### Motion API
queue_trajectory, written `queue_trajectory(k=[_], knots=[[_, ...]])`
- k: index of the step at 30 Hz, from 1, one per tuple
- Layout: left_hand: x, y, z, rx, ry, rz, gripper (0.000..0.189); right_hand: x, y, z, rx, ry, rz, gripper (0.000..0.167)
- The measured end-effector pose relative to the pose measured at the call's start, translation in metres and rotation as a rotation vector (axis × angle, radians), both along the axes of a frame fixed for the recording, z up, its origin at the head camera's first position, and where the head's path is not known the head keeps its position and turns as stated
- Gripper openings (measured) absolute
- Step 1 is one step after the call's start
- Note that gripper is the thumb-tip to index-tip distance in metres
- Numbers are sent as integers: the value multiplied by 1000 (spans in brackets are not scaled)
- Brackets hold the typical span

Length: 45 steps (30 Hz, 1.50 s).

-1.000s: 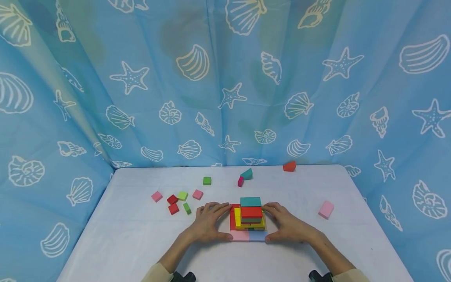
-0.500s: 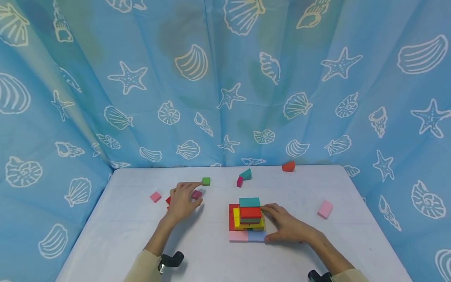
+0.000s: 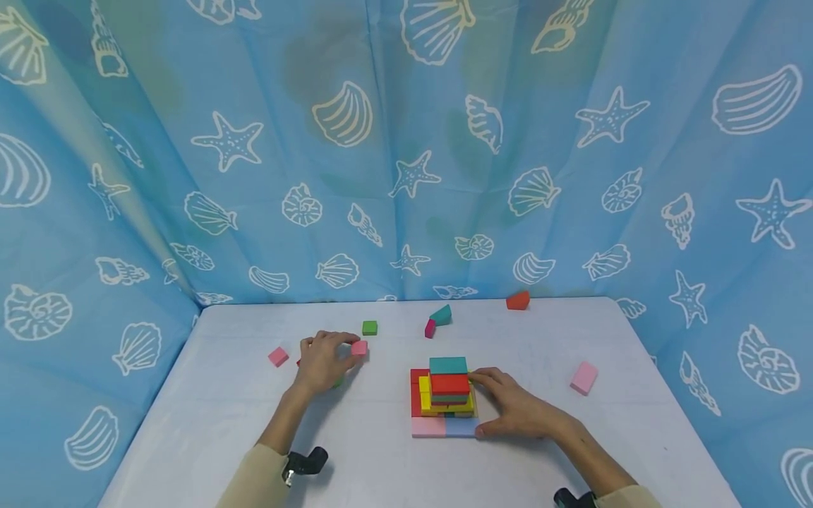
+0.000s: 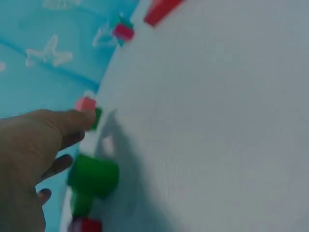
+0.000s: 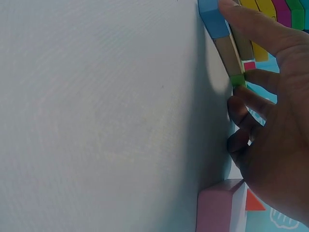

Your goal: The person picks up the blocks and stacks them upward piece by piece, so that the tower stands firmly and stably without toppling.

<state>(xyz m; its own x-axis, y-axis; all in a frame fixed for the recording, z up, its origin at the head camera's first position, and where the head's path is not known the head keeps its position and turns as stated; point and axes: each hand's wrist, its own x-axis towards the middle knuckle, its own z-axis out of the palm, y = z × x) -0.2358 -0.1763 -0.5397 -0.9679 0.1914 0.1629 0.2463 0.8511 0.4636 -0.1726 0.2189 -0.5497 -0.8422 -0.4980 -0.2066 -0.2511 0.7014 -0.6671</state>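
My left hand (image 3: 322, 361) pinches a small pink block (image 3: 359, 347) between thumb and forefinger, over the left half of the table. In the left wrist view that pink block (image 4: 86, 104) shows at the fingertips. A layered block stack (image 3: 449, 385) stands at centre: a red, pink and blue base, yellow blocks above, then red and teal on top. My right hand (image 3: 517, 408) rests along the stack's right side, thumb at the front corner and fingers toward the back. In the right wrist view, the thumb touches a blue block (image 5: 212, 17) of the base.
Near the left hand lie a green block (image 3: 370, 327) and another pink block (image 3: 278, 356); red and green ones are partly hidden under it. Toward the back are a teal wedge (image 3: 441, 315), a magenta block (image 3: 430, 328) and an orange block (image 3: 518, 300). A pink block (image 3: 583, 377) lies right.
My left hand has left the stack's left side, moved left and back to the loose blocks, and picked up a pink block. The right hand has stayed at the stack.
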Motion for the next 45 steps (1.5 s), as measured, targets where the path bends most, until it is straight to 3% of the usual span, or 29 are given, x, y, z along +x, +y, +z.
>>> queue_trajectory(k=[4,9,15,24,45], knots=[[10,24,17,114,58,-44,42,0,0,2,-1,-2,1,95],[29,61,47,262,101,-168,43,0,1,3,2,-3,3,96],[45,91,65,293,104,-270,40,-1,0,3,2,-3,3,96],[47,106,62,243,85,-289,40,0,0,2,1,0,5,96],[47,111,56,189,39,-281,42,1,1,2,-2,2,13,93]])
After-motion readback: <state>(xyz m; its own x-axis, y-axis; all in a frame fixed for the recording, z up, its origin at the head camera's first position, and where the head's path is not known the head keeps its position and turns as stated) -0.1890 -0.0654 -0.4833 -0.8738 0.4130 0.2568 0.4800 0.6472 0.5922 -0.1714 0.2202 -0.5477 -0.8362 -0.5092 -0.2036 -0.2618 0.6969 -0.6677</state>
